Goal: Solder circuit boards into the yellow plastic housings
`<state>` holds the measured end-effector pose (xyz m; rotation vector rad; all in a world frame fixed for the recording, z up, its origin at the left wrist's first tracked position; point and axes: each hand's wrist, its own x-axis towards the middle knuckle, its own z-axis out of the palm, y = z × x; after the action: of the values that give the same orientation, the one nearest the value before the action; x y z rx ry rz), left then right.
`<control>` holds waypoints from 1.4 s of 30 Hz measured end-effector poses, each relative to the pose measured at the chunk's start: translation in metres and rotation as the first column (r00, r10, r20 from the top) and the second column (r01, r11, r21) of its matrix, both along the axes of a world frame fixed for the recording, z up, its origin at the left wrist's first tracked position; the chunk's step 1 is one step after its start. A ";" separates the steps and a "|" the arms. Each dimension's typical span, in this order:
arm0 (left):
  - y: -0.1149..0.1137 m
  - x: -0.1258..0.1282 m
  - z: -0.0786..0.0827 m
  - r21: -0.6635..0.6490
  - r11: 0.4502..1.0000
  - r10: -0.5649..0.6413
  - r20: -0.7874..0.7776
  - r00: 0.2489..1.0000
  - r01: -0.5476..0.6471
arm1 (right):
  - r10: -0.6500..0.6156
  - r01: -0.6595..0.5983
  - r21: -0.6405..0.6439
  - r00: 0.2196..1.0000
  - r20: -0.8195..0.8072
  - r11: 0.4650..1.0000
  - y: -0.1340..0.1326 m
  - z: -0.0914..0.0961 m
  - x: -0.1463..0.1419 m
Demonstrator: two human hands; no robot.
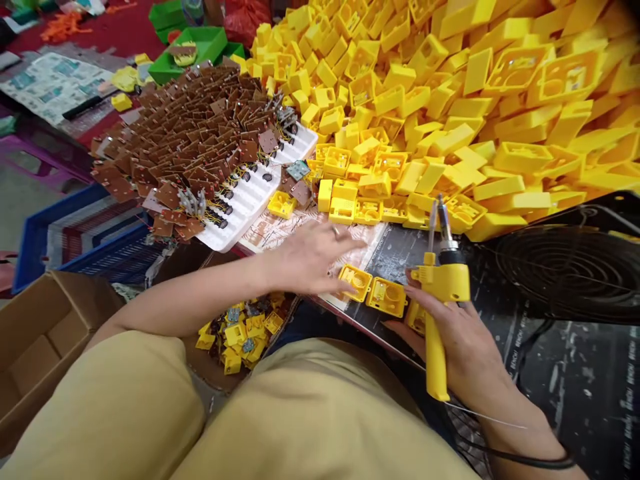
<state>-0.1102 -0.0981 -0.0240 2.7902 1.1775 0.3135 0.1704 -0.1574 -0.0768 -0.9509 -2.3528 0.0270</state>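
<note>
My right hand [463, 340] is wrapped round a yellow soldering gun [453, 283], its metal tip pointing up and away from me. The fingers of that hand also lie beside a yellow plastic case [415, 316], partly hidden by the gun. My left hand [320, 257] is spread above the table edge. Its thumb reaches over an open yellow case [355, 283]; whether it presses on it I cannot tell. Between the hands sits a second open case [387, 297], in a row with the others. Small fittings show inside these cases.
A large heap of yellow cases [415, 100] covers the back. Brown circuit boards [190, 133] with wires crowd a white ribbed tray [260, 193] at left. A black fan grille [570, 260] lies right. Below the edge, a carton holds finished-looking yellow pieces [245, 333]; an open cardboard box [45, 340] stands left.
</note>
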 end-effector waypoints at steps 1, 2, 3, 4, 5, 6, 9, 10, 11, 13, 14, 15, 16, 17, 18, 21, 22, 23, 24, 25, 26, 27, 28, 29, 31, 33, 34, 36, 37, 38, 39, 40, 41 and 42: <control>0.009 -0.006 0.005 0.055 0.994 0.097 -0.015 0.995 -0.096 | -0.011 0.011 0.005 1.000 -0.014 1.000 0.000 0.001 0.001; 0.019 -0.013 0.009 0.119 0.971 0.214 -0.034 0.976 -0.209 | -0.026 0.026 0.012 0.999 -0.032 1.000 -0.001 0.002 0.002; 0.030 -0.020 0.011 0.165 0.942 0.305 -0.060 0.950 -0.292 | -0.041 0.042 0.017 0.998 -0.056 0.999 -0.002 0.002 0.002; 0.041 -0.027 0.012 0.187 0.924 0.354 -0.088 0.931 -0.334 | -0.054 0.056 0.021 0.995 -0.081 0.998 -0.002 0.003 0.002; 0.051 -0.032 0.011 0.189 0.919 0.371 -0.113 0.922 -0.347 | -0.063 0.065 0.021 0.993 -0.102 0.998 -0.003 0.003 0.002; 0.060 -0.035 0.010 0.176 0.923 0.367 -0.133 0.921 -0.342 | -0.067 0.070 0.020 0.991 -0.119 0.997 -0.003 0.002 0.002; 0.085 -0.040 0.014 0.083 0.921 0.385 -0.048 0.922 -0.380 | -0.057 0.060 0.017 0.989 -0.136 0.998 -0.003 0.001 0.001; 0.093 -0.042 0.020 0.030 0.910 0.412 0.056 0.909 -0.414 | -0.057 0.059 0.015 0.989 -0.140 0.998 -0.003 0.000 0.001; 0.101 -0.044 0.028 -0.027 0.895 0.442 0.174 0.880 -0.445 | -0.060 0.062 0.012 0.987 -0.151 0.998 -0.003 0.001 0.002; 0.115 -0.048 0.048 -0.117 0.886 0.454 0.420 0.785 -0.449 | -0.086 0.090 0.012 0.982 -0.169 0.996 -0.003 0.002 0.003; 0.121 -0.049 0.059 -0.137 0.890 0.438 0.529 0.727 -0.436 | -0.107 0.110 0.010 0.979 -0.175 0.994 -0.004 0.004 0.003; 0.125 -0.050 0.070 -0.137 0.899 0.405 0.621 0.671 -0.415 | -0.127 0.129 0.004 0.976 -0.178 0.992 -0.005 0.006 0.003; 0.127 -0.050 0.078 -0.134 0.913 0.364 0.695 0.620 -0.386 | -0.143 0.145 -0.004 0.973 -0.183 0.989 -0.005 0.008 0.002; 0.127 -0.049 0.085 -0.136 0.928 0.323 0.757 0.568 -0.347 | -0.156 0.155 -0.020 0.970 -0.188 0.988 -0.006 0.011 0.000; 0.125 -0.047 0.089 -0.140 0.941 0.291 0.798 0.528 -0.307 | -0.167 0.161 -0.046 0.968 -0.189 0.986 -0.006 0.014 -0.004; 0.109 -0.036 0.089 -0.220 0.953 0.298 0.805 0.513 -0.207 | -0.150 0.139 -0.074 0.973 -0.175 0.988 -0.002 0.020 -0.021; 0.101 -0.031 0.084 -0.252 0.952 0.307 0.794 0.524 -0.175 | -0.128 0.119 -0.064 0.979 -0.162 0.991 0.001 0.021 -0.029; 0.090 -0.027 0.078 -0.273 0.951 0.308 0.785 0.537 -0.146 | -0.101 0.094 -0.055 0.985 -0.143 0.994 0.004 0.022 -0.037; 0.078 -0.023 0.071 -0.287 0.951 0.304 0.779 0.549 -0.119 | -0.076 0.070 -0.054 0.989 -0.123 0.996 0.006 0.021 -0.044; 0.064 -0.021 0.062 -0.295 0.951 0.296 0.770 0.565 -0.096 | -0.050 0.044 -0.057 0.994 -0.100 0.997 0.009 0.021 -0.050; 0.050 -0.020 0.051 -0.301 0.949 0.298 0.761 0.577 -0.093 | -0.030 0.024 -0.069 0.997 -0.077 0.997 0.010 0.020 -0.055; 0.035 -0.021 0.040 -0.313 0.945 0.308 0.748 0.588 -0.097 | -0.011 0.006 -0.078 0.998 -0.060 0.997 0.011 0.019 -0.059; 0.021 -0.025 0.027 -0.337 0.937 0.320 0.713 0.624 -0.095 | 0.006 -0.010 -0.081 0.999 -0.048 0.997 0.012 0.018 -0.060; 0.008 -0.030 0.015 -0.351 0.933 0.313 0.682 0.661 -0.080 | 0.017 -0.020 -0.083 0.999 -0.041 0.996 0.012 0.018 -0.060; -0.015 -0.045 -0.006 -0.379 0.925 0.261 0.602 0.755 -0.018 | 0.029 -0.032 -0.082 0.999 -0.038 0.996 0.010 0.019 -0.057; -0.030 -0.061 -0.018 -0.420 0.907 0.230 0.483 0.845 -0.007 | 0.032 -0.036 -0.075 0.998 -0.057 0.997 0.007 0.021 -0.051; -0.035 -0.067 -0.020 -0.424 0.905 0.234 0.435 0.870 -0.031 | 0.025 -0.030 -0.067 0.997 -0.079 0.997 0.005 0.022 -0.048; -0.039 -0.074 -0.016 -0.383 0.916 0.278 0.387 0.879 -0.122 | -0.028 0.023 -0.035 0.988 -0.149 0.999 0.002 0.026 -0.041; -0.039 -0.074 -0.011 -0.340 0.926 0.292 0.382 0.877 -0.161 | -0.055 0.053 -0.015 0.982 -0.181 0.998 -0.001 0.028 -0.037; -0.038 -0.072 -0.006 -0.294 0.938 0.287 0.371 0.883 -0.181 | -0.068 0.070 0.002 0.978 -0.198 0.998 -0.003 0.030 -0.033; -0.037 -0.067 0.000 -0.246 0.953 0.258 0.340 0.904 -0.179 | -0.076 0.081 0.015 0.976 -0.205 0.997 -0.005 0.032 -0.029; -0.035 -0.060 0.005 -0.196 0.969 0.206 0.288 0.935 -0.153 | -0.082 0.091 0.030 0.974 -0.212 0.995 -0.008 0.033 -0.026; -0.033 -0.052 0.009 -0.151 0.982 0.142 0.213 0.967 -0.111 | -0.085 0.097 0.042 0.972 -0.217 0.994 -0.010 0.034 -0.022; -0.032 -0.043 0.012 -0.109 0.992 0.080 0.123 0.989 -0.067 | -0.093 0.106 0.049 0.971 -0.221 0.993 -0.013 0.036 -0.019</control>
<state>-0.1530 -0.1300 -0.0123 2.6000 1.2315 0.4159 0.1517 -0.1699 -0.0411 -0.9833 -2.0914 0.0193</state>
